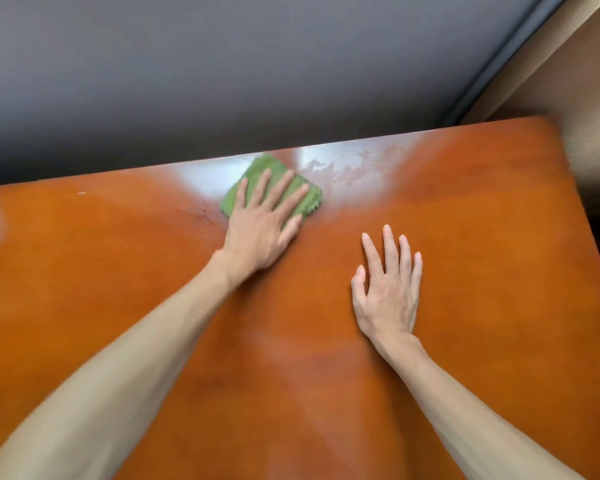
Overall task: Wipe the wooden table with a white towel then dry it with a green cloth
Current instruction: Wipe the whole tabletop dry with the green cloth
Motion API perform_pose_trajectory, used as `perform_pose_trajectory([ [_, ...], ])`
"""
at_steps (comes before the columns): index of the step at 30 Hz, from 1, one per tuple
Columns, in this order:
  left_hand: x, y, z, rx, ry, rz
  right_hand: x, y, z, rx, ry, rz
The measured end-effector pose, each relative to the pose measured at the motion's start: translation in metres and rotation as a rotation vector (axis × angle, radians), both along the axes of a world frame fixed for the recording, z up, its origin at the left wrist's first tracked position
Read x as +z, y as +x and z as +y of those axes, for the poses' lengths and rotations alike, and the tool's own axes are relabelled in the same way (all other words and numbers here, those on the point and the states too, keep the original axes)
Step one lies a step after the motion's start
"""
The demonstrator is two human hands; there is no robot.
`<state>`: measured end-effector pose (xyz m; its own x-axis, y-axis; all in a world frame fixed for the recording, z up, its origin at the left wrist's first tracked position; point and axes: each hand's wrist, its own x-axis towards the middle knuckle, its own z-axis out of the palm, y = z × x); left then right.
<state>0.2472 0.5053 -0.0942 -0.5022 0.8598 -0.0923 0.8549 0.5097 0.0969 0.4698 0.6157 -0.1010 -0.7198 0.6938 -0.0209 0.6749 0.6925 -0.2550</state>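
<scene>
The glossy orange-brown wooden table [118,289] fills most of the view. A folded green cloth [257,171] lies near the table's far edge, a little left of centre. My left hand [262,223] presses flat on the cloth with the fingers spread over it. Wet streaks [347,171] shine on the wood just right of the cloth. My right hand [387,289] rests flat on the bare table, fingers apart, holding nothing, nearer to me and to the right of the cloth. No white towel is in view.
Beyond the table's far edge is a grey surface [222,64]. A dark strip [506,60] and a beige wall [586,81] stand at the right, close to the table's far right corner [548,119].
</scene>
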Motion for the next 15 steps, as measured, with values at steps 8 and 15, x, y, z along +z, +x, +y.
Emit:
perform_pose_trajectory([
  [8, -0.001, -0.010, 0.065, -0.047, 0.011, 0.005, 0.001, -0.002, 0.000, -0.020, 0.019, 0.019],
  [15, -0.001, 0.067, -0.040, -0.251, 0.072, -0.057, 0.001, -0.003, -0.002, -0.028, 0.048, 0.064],
])
